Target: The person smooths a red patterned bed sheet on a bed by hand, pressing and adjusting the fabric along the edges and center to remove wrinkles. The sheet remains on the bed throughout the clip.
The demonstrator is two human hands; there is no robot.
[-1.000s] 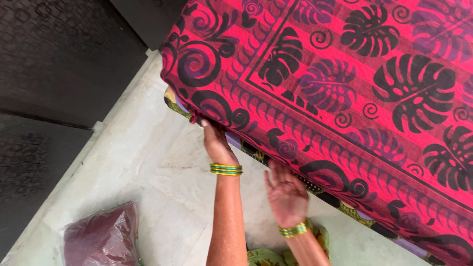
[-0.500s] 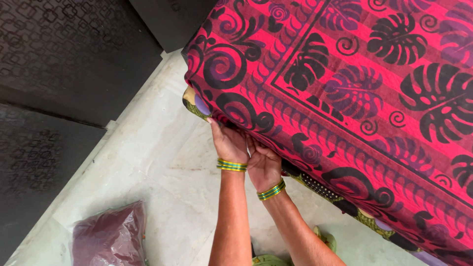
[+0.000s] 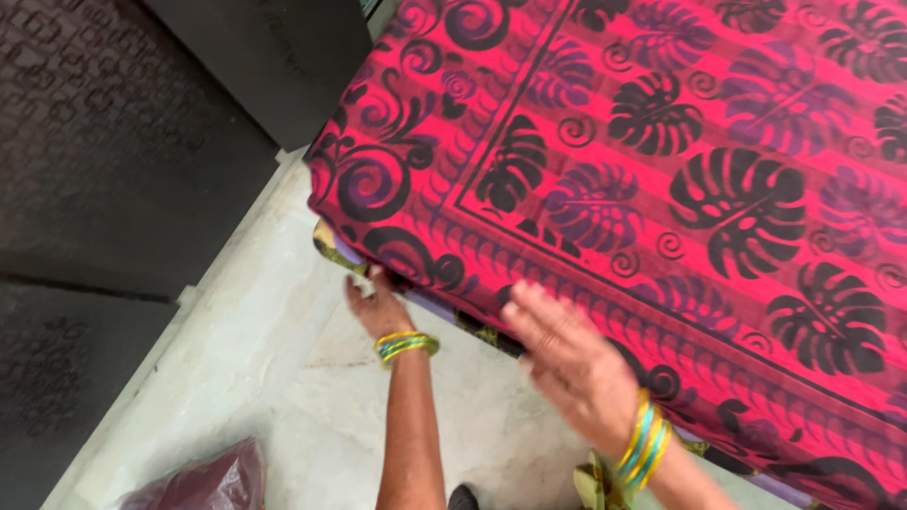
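At the bed corner: red bedsheet (image 3: 661, 189) with black and purple leaf print, spread flat over the mattress, its edge hanging down the near side.
Below the sheet edge: strip of lilac mattress edge (image 3: 430, 307) and a bit of green patterned cloth (image 3: 331, 250) showing at the corner.
Left hand (image 3: 378, 302): under the overhang just beside the corner, palm up, fingertips touching the hem; grip loose, fingers apart, nothing pinched as far as visible.
Right hand (image 3: 567, 359): over the hanging border, farther along from the corner; blurred, fingers spread flat, grip wide, holding nothing.
Wrists: yellow, green and blue bangles (image 3: 406, 345) on the left, a like set on the right.
Feel of the sheet (judged): thin, soft, light cotton; no stiffness, drapes and creases freely; not fragile, little slip against the mattress.
Where to take hold (judged): along the hem by the corner, pinched between thumb and fingers, or pressed flat with the palm; middle of the sheet offers no purchase.
Beside the bed: pale stone floor (image 3: 283, 416), dark patterned panels (image 3: 113, 170) away from the corner.
Well away from the corner, on the floor: maroon plastic bag (image 3: 203, 486), partly cut off.
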